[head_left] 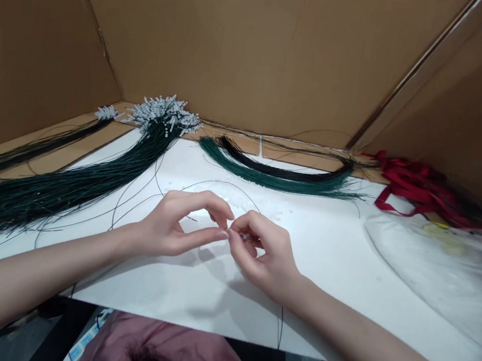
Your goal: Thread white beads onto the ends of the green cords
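Observation:
My left hand (177, 222) and my right hand (264, 254) meet fingertip to fingertip over the white tabletop (325, 245). Both pinch a thin dark wire (279, 327) at the same spot; the wire loops away behind the hands and hangs over the front edge. Something tiny and pale sits between my right thumb and forefinger, too small to name. Small clear beads (260, 204) lie scattered just beyond the hands.
A large bundle of dark green wires tipped with white beads (90, 178) fans across the left. A curved green and black wire bundle (277, 173) lies at the back. Red ribbons (426, 190) and a clear plastic bag (433, 271) sit right. Cardboard walls (258, 46) enclose the table.

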Available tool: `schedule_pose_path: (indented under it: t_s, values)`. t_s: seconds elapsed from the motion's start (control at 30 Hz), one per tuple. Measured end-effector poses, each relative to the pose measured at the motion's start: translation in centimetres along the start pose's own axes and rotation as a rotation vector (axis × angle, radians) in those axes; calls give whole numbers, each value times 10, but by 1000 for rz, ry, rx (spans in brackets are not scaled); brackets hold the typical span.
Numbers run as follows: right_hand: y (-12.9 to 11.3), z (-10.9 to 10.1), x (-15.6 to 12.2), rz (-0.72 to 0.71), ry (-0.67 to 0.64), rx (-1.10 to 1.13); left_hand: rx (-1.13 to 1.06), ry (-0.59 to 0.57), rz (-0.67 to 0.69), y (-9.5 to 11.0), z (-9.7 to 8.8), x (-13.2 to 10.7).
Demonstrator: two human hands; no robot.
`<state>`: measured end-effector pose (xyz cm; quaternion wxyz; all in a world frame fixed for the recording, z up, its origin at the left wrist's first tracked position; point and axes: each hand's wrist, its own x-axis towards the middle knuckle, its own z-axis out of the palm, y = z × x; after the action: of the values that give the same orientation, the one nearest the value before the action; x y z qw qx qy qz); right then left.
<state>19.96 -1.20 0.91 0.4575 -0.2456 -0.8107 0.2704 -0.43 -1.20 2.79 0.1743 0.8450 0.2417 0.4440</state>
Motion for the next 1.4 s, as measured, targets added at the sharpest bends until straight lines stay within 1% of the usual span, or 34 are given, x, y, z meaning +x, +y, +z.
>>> schedule_pose_path:
  t_s: [0.17, 0.37, 1.0, 1.27, 1.4]
  values:
    - [0, -1, 1, 8, -2, -21, 17, 11, -25, 0, -3, -2]
    - [0, 0, 1, 2, -5, -18, 20, -3, 8, -1, -2, -3]
    - [1, -2, 1, 14, -12, -38, 58, -8, 12, 0, -1, -3]
    - [1, -1, 0, -4, -6, -44, 16, -32, 16, 2, -2, -4]
    - [1, 0, 0, -8, -6, -43, 3, -27, 17, 1, -2, -4]
